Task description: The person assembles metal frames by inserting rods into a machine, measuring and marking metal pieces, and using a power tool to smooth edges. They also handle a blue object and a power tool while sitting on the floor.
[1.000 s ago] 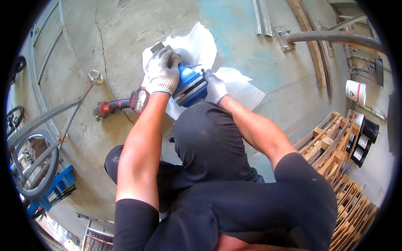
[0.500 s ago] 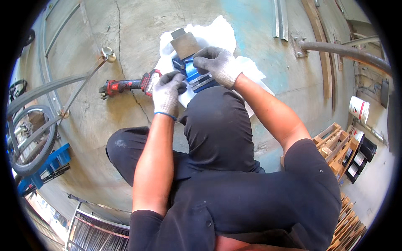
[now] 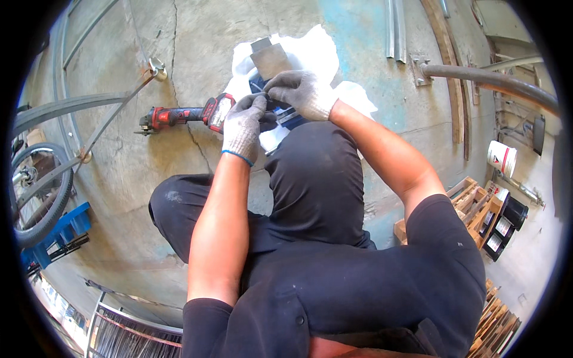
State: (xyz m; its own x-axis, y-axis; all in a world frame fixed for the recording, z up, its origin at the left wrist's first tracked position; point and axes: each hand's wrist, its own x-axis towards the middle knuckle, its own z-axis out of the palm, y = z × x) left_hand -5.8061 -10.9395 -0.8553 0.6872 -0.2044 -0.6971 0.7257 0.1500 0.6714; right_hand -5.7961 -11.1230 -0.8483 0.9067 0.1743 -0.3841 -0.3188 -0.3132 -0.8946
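My left hand (image 3: 243,124) and my right hand (image 3: 303,94), both in grey-palmed work gloves, meet fingertip to fingertip above a blue metal vise-like device (image 3: 293,120). Each hand is closed in a pinch. Whatever lies between the fingers is too small or too hidden to name. A square grey-brown metal plate (image 3: 271,61) rests at the far end of the blue device, which my hands and knee partly cover. White sheeting (image 3: 319,51) is spread beneath them on the floor. Close to my left hand lies a red and black cordless angle grinder (image 3: 179,118).
A metal frame (image 3: 113,128) and a bicycle wheel (image 3: 45,200) stand at the left. On the right are a thick pipe (image 3: 483,76) on a floor plate, long wooden beams (image 3: 455,83), a pallet (image 3: 474,206) and a white bucket (image 3: 501,157). A crack runs along the concrete floor (image 3: 209,42).
My hands have come closer together, the right moving left and the left slightly right, until their fingertips meet over the blue device. The view has shifted slightly.
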